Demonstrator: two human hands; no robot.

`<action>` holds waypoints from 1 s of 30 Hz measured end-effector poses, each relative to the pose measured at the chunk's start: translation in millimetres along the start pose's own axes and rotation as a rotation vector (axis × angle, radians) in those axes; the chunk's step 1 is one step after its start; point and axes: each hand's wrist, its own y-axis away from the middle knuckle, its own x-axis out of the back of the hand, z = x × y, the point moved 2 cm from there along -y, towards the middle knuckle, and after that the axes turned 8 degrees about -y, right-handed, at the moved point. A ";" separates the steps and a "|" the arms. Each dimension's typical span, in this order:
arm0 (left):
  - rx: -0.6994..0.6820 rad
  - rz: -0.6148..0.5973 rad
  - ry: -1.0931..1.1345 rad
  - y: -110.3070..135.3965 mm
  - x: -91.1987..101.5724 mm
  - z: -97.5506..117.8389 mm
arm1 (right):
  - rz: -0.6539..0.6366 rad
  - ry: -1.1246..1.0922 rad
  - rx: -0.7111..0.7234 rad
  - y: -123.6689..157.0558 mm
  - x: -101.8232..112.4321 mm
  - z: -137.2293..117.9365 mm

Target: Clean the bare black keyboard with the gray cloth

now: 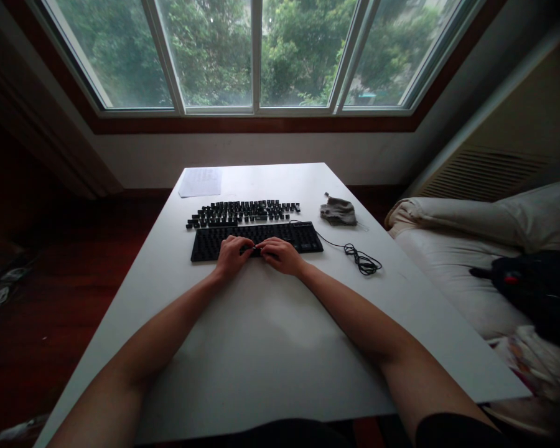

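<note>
A black keyboard point(204, 244) lies across the white table, its keycap positions looking bare. Over its front middle, my left hand point(233, 254) and my right hand point(280, 254) meet with curled fingers, the fingertips almost touching. Both hands are closed in a pinch at one small spot; whatever is between the fingertips is too small and dark to name. Just behind the keyboard, many loose black keycaps point(242, 210) stand in rough rows. The keyboard's black cable point(361, 258) runs off its right end and ends in a coiled bundle.
A crumpled grey cloth point(338, 211) lies right of the keycaps. At the table's far left corner is a sheet of paper point(200, 182). The white table point(261, 348) stands before a window, with a light-coloured sofa point(466, 267) bearing a dark bag point(536, 289) along its right side.
</note>
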 end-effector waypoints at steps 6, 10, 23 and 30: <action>-0.015 -0.020 0.000 -1.0 0.6 -0.8 | -0.001 0.006 0.009 0.0 0.1 -0.9; -0.024 -0.040 0.013 -1.0 -1.1 -1.6 | -0.002 0.010 0.006 0.1 0.1 -0.6; 0.018 -0.021 0.035 -0.4 -3.1 -1.2 | -0.002 -0.001 0.004 -0.9 2.2 -5.9; 0.011 -0.039 0.024 -0.1 -0.5 0.4 | -0.029 0.006 0.019 -0.3 2.3 -9.0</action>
